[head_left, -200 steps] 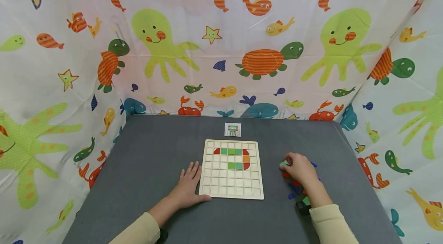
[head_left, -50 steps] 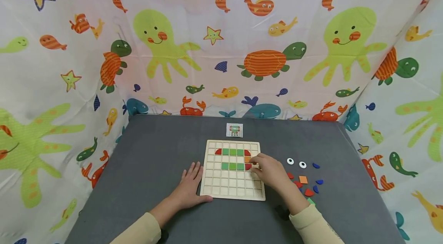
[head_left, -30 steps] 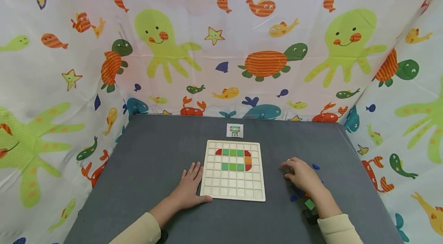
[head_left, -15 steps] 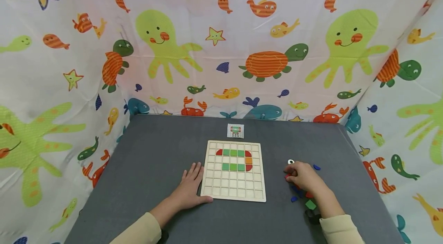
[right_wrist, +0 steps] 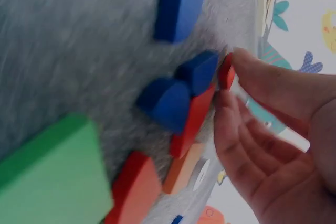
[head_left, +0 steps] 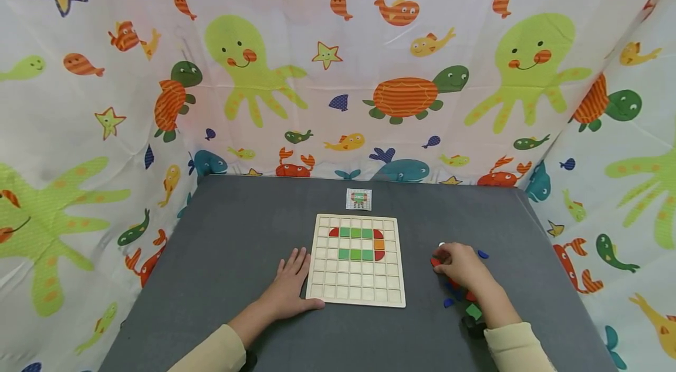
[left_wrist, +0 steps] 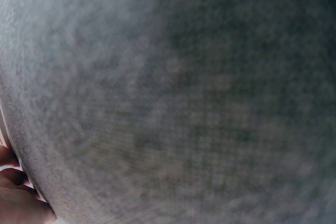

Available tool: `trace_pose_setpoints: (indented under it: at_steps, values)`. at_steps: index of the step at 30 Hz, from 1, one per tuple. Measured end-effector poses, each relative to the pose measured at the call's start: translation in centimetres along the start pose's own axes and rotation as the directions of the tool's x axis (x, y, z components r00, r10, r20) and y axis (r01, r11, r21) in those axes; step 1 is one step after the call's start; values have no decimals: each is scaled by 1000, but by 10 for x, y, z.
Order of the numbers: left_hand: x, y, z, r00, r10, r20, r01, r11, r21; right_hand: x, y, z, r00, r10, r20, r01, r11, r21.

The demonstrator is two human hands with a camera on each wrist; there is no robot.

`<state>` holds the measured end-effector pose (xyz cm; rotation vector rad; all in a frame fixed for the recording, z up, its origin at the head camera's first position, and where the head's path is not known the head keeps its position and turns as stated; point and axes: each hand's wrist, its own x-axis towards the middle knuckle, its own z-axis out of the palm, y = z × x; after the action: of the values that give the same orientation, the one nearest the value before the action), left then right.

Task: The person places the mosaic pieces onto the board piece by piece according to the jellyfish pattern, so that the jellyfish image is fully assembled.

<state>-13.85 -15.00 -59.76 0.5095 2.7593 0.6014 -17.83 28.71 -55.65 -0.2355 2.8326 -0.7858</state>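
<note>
A square wooden grid board [head_left: 343, 279] lies mid-table, with red, green and orange pieces set in its upper cells. One row has green squares [head_left: 356, 233] between two red quarter-rounds; below stand an orange square [head_left: 379, 244] and another green row ending in red. My left hand [head_left: 285, 284] rests flat, fingers spread, at the board's left edge, thumb on the near corner. Right of the board, my right hand [head_left: 462, 266] pinches a small red piece [right_wrist: 227, 72] between thumb and fingertips. The left wrist view is mostly blurred grey cloth, with fingers [left_wrist: 16, 198] at its lower left.
Loose pieces lie under and around the right hand: blue ones [right_wrist: 163, 103], red ones [right_wrist: 135, 187], an orange one [right_wrist: 182, 167] and a green square [head_left: 473, 311]. A small printed pattern card [head_left: 359, 199] lies behind the board. A sea-animal curtain surrounds the table.
A third green square has joined the lower row on the board. My right hand has since gone back to the loose pieces and taken a red one. The left hand stays put.
</note>
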Motion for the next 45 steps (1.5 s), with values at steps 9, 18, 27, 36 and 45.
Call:
trace_pose_setpoints:
  at_steps: [9,18,27,36,45]
  values:
    - [0,0,0,1000,0,0,0,1000,1,0,6,2,998,-55,35,55,998,-16]
    - [-1,1,-2,1000,6,-1,-6,1000,-5,8,-10,5,984,-167,-64,161,983,-87]
    - [1,-1,-1,1000,-1,2,1,1000,10,25,-48,7,965,-237,-109,228,970,-82]
    - [2,-2,-1,1000,1,7,-1,1000,13,35,-75,16,965,-250,-83,244,967,-77]
    - [0,-3,2,1000,21,-4,-21,1000,-4,44,-96,25,952,-300,-61,295,952,-79]
